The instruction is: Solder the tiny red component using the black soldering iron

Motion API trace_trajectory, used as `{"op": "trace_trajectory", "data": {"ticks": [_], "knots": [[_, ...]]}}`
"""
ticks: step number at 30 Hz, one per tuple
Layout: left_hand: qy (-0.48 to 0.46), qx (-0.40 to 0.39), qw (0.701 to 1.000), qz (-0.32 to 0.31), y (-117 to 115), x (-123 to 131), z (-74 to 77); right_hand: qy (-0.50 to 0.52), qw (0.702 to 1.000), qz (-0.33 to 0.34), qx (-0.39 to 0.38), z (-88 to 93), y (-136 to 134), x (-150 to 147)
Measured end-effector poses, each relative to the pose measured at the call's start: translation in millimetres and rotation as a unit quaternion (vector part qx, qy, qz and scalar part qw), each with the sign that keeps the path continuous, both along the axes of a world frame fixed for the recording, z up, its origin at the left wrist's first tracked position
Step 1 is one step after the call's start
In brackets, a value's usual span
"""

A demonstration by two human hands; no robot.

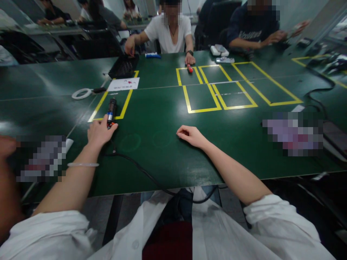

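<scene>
Over at the left of the green table, my left hand (99, 131) closes over the near end of a black cylinder with a blue band (111, 106). A small orange-red part shows by my thumb, and the rest of that end is hidden under my fingers. The cylinder's far end points away from me, inside a yellow taped outline (126, 103). My right hand (191, 135) rests on the bare tabletop near the middle, fingers curled together, with nothing visible in it.
A black cable (138, 165) runs from near my left hand to my lap. Beyond are a white card (124, 84), a white ring (81, 94) and a black tray (123, 66). Across the table, a person's hand touches a red object (190, 69). Blurred-out items lie at both sides.
</scene>
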State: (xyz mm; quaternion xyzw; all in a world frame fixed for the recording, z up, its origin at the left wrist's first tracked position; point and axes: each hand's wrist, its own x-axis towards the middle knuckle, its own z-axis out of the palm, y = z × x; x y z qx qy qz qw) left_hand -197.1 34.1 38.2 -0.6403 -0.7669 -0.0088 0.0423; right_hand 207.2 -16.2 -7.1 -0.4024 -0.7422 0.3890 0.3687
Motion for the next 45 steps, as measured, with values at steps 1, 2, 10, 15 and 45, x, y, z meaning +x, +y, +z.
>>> {"op": "trace_trajectory", "data": {"ticks": [1, 2, 10, 15, 45], "knots": [[-0.006, 0.010, 1.000, 0.010, 2, -4, -1.1, -0.001, 1.000, 0.000, 0.000, 0.0, 0, 0], [-0.014, 0.030, 0.999, 0.017, 4, -7, -2.9, -0.002, 1.000, -0.001, 0.000, -0.1, 0, 0], [-0.018, 0.118, 0.992, 0.034, 2, -9, -7.3, -0.001, 1.000, 0.001, -0.003, -1.0, 1, -1], [-0.046, 0.145, 0.988, 0.030, 4, 13, 8.7, -0.003, 1.000, 0.001, -0.002, -2.3, 1, -1], [-0.643, -0.178, 0.695, -0.268, -37, 199, -33.2, 0.052, 0.997, 0.039, -0.027, -1.6, 0, 1]]}}
